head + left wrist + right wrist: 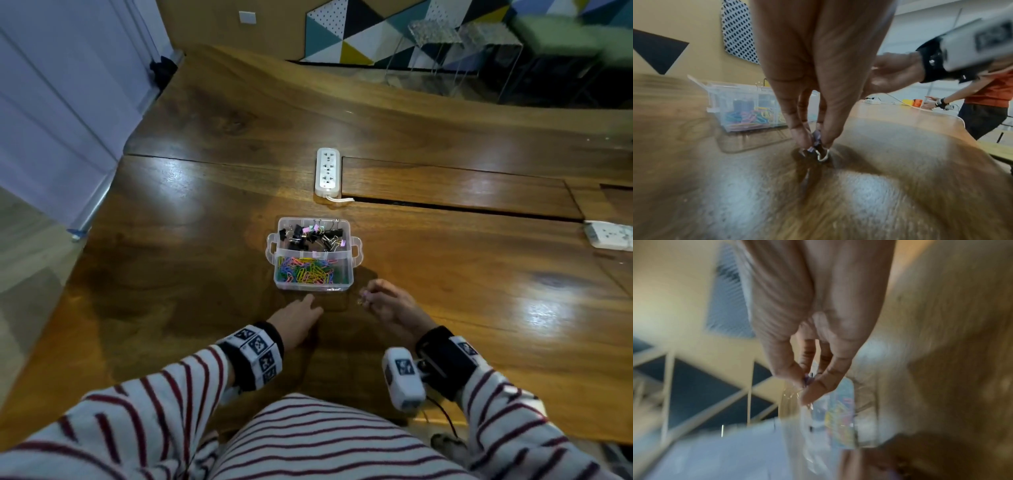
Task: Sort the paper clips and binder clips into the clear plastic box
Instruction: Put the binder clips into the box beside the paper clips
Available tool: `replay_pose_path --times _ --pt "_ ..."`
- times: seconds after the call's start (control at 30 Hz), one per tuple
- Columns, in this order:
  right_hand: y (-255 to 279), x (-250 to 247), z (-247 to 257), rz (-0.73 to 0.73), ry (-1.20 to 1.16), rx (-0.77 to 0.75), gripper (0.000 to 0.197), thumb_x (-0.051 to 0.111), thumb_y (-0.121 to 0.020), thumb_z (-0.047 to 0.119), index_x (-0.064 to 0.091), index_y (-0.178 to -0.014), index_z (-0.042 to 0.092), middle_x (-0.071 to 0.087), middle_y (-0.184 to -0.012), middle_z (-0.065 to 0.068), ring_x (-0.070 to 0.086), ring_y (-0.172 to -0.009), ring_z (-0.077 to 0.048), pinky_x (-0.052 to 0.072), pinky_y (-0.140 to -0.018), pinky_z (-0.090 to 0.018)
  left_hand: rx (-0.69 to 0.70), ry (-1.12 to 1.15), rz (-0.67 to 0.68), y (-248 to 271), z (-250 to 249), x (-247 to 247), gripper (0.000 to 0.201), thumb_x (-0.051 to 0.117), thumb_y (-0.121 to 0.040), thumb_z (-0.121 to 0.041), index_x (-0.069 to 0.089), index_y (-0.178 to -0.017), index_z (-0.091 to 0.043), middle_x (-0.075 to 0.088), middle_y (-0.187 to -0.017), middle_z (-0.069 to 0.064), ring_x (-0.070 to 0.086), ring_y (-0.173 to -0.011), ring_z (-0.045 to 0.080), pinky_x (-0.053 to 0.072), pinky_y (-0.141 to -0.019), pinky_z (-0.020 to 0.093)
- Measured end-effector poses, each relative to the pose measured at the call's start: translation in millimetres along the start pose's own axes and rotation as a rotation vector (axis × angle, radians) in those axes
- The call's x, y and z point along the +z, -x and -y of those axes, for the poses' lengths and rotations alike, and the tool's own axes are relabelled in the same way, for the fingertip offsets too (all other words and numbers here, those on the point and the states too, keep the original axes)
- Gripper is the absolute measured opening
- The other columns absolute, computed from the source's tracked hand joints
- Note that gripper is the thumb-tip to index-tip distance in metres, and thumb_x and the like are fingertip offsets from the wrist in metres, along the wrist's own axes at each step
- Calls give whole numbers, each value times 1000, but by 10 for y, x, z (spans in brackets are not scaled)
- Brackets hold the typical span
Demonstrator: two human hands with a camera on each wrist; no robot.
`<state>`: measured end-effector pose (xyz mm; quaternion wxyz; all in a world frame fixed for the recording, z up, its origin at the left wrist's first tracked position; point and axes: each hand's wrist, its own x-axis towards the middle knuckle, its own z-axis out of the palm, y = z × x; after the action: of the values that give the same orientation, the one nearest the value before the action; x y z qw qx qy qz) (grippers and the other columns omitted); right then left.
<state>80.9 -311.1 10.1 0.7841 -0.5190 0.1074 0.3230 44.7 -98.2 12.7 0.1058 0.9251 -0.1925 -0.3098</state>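
The left hand [809, 91] is pinching a small lilac binder clip [817, 146] against the wooden table [445, 274]; the right hand [383, 301] is pinching another beside the clear plastic box [313, 286].

wooden table [445, 274] bore a white power strip [327, 173], cord end nearest the viewer | second white strip [608, 234] lay at right edge | geometric wall panel [376, 31] stood behind | person in orange top [990, 91] leaned over far end
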Motion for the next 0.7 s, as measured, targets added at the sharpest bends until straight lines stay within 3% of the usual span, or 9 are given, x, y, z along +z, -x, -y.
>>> replay_pose_path --times 0.07,0.13,0.2,0.37,0.43,0.47,0.53,0.6,0.7 --pt "-113 -16 54 -16 -369 66 37 81 -54 -1 57 -82 4 62 -85 -13 61 -66 -12 54 -57 -17 -31 -2 -20 -10 3 48 42 47 -89 -3 38 -129 -12 31 -136 17 46 -113 32 43 -95 40" --pt "-202 65 139 -51 -525 102 26 68 -65 1 55 -86 5 58 -87 -13 55 -68 -12 52 -53 -17 -63 14 -28 -15 25 72 42 48 -88 -2 39 -127 -13 31 -135 16 47 -112 32 44 -94 40" --pt "-284 239 275 -68 -495 107 7 49 -80 11 51 -85 6 54 -82 -9 50 -63 -11 49 -51 -15 -81 31 -32 -6 49 77 40 49 -88 -2 40 -125 -12 33 -133 16 48 -111 32 44 -93 39" --pt "-751 622 600 -230 -376 200 18 39 -96 20 45 -91 3 48 -74 -6 43 -58 -9 43 -43 -14 -164 118 -38 63 183 92 46 48 -88 -2 38 -131 -10 30 -138 18 48 -118 34 42 -98 38" --pt "-850 749 708 -221 -332 164 13 41 -96 14 45 -89 4 48 -83 -7 51 -71 -13 54 -57 -17 -187 149 -63 110 242 107 46 48 -87 -1 38 -131 -10 28 -140 17 48 -117 32 44 -97 39" --pt "-857 812 751 -191 -285 156 16 38 -97 11 45 -83 5 52 -94 -4 56 -87 -16 55 -77 -20 -197 158 -65 126 268 119 45 48 -87 -1 38 -130 -10 27 -141 17 48 -116 31 45 -97 39" --pt "-854 883 780 -151 -160 178 16 33 -96 5 49 -93 5 45 -133 0 43 -129 -20 32 -112 -30 -210 161 -61 145 309 140 44 47 -87 -1 38 -129 -10 26 -141 16 49 -114 31 47 -94 41" --pt "-856 872 773 -175 126 157 31 33 -94 -2 44 -123 2 37 -145 -15 34 -136 -31 27 -115 -39 -210 166 -68 160 359 167 43 47 -86 -2 38 -128 -9 29 -140 15 49 -113 31 47 -93 41" --pt "-817 751 726 -252 702 -50 37 37 -90 -8 47 -122 7 51 -132 -16 52 -120 -30 44 -103 -39 -162 201 -93 167 450 199 43 52 -85 -5 40 -126 -7 35 -132 12 49 -112 28 46 -92 36"
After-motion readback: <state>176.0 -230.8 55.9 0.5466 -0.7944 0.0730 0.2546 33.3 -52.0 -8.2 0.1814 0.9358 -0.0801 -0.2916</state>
